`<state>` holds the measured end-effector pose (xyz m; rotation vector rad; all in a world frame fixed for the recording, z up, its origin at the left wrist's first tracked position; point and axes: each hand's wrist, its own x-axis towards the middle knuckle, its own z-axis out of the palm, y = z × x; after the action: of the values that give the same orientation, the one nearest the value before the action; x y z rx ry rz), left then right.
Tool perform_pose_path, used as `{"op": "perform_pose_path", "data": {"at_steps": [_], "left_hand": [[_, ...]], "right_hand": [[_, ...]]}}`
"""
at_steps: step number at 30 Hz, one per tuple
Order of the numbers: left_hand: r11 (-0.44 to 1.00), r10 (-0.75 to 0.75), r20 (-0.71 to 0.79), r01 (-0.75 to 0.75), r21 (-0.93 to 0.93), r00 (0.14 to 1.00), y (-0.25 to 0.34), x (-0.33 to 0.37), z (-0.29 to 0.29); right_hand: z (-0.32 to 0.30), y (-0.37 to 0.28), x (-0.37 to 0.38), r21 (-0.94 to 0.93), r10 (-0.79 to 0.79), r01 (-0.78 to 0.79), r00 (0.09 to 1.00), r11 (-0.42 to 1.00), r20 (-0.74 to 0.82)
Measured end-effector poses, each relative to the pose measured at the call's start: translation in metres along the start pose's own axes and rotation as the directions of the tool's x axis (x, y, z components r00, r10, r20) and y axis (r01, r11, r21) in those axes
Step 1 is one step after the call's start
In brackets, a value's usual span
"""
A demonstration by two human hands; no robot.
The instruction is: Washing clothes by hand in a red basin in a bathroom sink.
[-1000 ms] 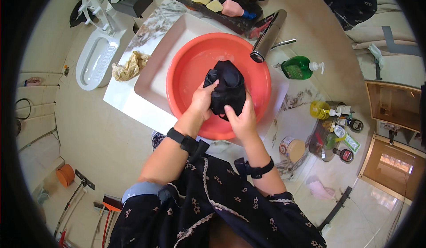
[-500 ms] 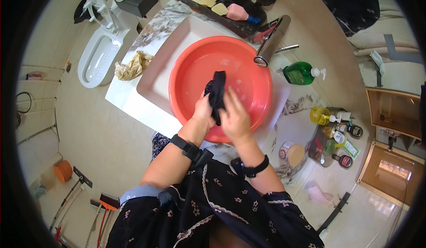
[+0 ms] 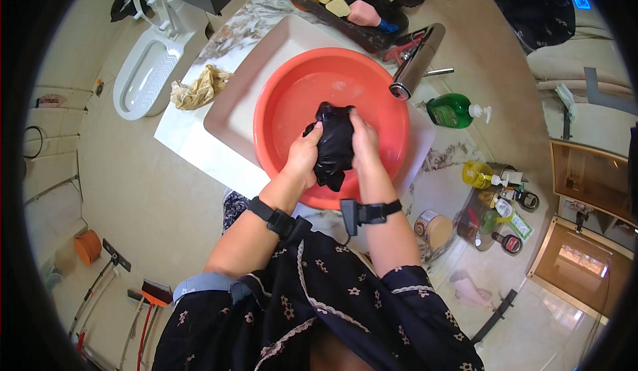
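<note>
A wet black cloth (image 3: pixel 334 146), bunched and partly spread, is held between my two hands over the orange-red basin (image 3: pixel 268 85). My left hand (image 3: pixel 304 150) grips its left side, thumb on top. On the opposite side, my right hand (image 3: pixel 363 138) is closed round the cloth's edge, with some fingers hidden behind it. Shallow water with a few suds lies in the basin, which stands in the white rectangular sink (image 3: pixel 229 115). What kind of garment or cloth it is cannot be made out.
A metal faucet (image 3: pixel 417 62) rises by the basin's far right rim. A green pump bottle (image 3: pixel 450 110), a yellow pump bottle (image 3: pixel 476 173) and a lidded jar (image 3: pixel 435 229) stand to the right. Crumpled beige cloth (image 3: pixel 199 89) lies left of the sink; a black soap tray (image 3: pixel 369 31) sits behind.
My right hand has moved from in front of the cloth to its right edge and taken hold. The cloth, narrow before, is now spread wider between both hands.
</note>
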<state>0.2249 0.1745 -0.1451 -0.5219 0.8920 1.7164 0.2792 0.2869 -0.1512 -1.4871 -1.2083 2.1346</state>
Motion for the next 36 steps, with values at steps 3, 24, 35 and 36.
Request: {"op": "perform_pose_path", "data": {"at_steps": [3, 24, 35, 36], "left_hand": [[0.995, 0.068, -0.077, -0.073, -0.067, 0.995, 0.012, 0.005, -0.011], [0.892, 0.214, 0.022, -0.205, 0.402, 0.976, 0.034, -0.003, -0.005], [0.936, -0.306, 0.372, 0.206, 0.284, 0.876, 0.066, 0.012, -0.041], [0.910, -0.347, 0.345, 0.224, 0.349, 0.872, 0.060, 0.023, -0.053]], "right_hand": [[-0.026, 0.001, -0.014, -0.324, -0.285, 0.327, 0.943, 0.888, 0.169], [-0.027, -0.042, -0.027, 0.176, 0.025, -0.139, 0.848, 0.975, 0.530], [-0.035, -0.054, -0.022, -0.019, 0.212, -0.230, 0.857, 0.973, 0.469], [-0.041, -0.052, -0.018, 0.084, 0.249, -0.336, 0.821, 0.938, 0.513]]}}
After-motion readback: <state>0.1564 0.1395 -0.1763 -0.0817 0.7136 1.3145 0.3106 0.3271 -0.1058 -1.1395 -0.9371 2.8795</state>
